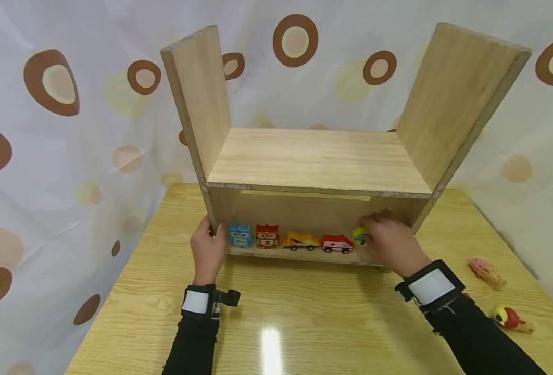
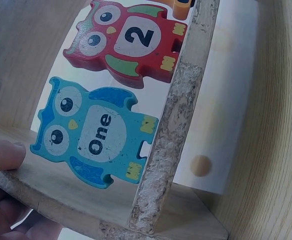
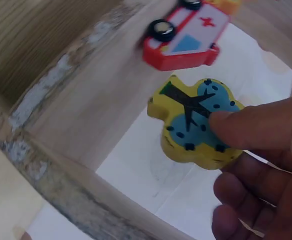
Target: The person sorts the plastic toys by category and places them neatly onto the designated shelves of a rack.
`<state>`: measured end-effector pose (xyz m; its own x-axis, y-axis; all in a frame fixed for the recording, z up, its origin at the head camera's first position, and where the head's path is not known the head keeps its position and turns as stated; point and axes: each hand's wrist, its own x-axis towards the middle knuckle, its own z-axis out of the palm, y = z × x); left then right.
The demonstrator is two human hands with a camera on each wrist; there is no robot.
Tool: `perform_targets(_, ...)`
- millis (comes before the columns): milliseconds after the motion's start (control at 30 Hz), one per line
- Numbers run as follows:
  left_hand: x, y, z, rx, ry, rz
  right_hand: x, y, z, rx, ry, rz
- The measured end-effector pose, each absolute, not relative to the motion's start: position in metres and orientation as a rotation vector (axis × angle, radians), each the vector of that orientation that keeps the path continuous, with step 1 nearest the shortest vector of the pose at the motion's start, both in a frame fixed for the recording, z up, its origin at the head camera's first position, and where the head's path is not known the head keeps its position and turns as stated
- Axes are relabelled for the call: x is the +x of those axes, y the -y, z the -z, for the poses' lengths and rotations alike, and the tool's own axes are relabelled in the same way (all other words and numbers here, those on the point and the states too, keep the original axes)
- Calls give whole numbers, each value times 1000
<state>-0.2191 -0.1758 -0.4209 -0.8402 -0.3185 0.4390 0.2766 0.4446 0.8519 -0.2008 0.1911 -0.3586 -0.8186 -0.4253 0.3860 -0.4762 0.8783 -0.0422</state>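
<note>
A wooden shelf unit stands on the table. My left hand grips its left side board, with the thumb on the inside. Between thumb and fingers, my right hand pinches a yellow tree-shaped block with blue patches, at the right end of the lower compartment. To its left in that compartment stand a red and white toy ambulance, a yellow toy truck, a red owl block marked 2 and a blue owl block marked One.
On the right side of the table lie a pink and tan piece and a red and yellow toy. A red bit of something shows beside the right wrist. Behind the table hangs a white sheet with brown rings.
</note>
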Motion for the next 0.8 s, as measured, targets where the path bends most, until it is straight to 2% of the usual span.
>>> perform_targets(367,-219,175,420,29,2153,1401,-202,-192,370,720,2500,92)
perform_targets(800,-219,176,420,17,2146,1400,-203,-194,378,728,2526,144)
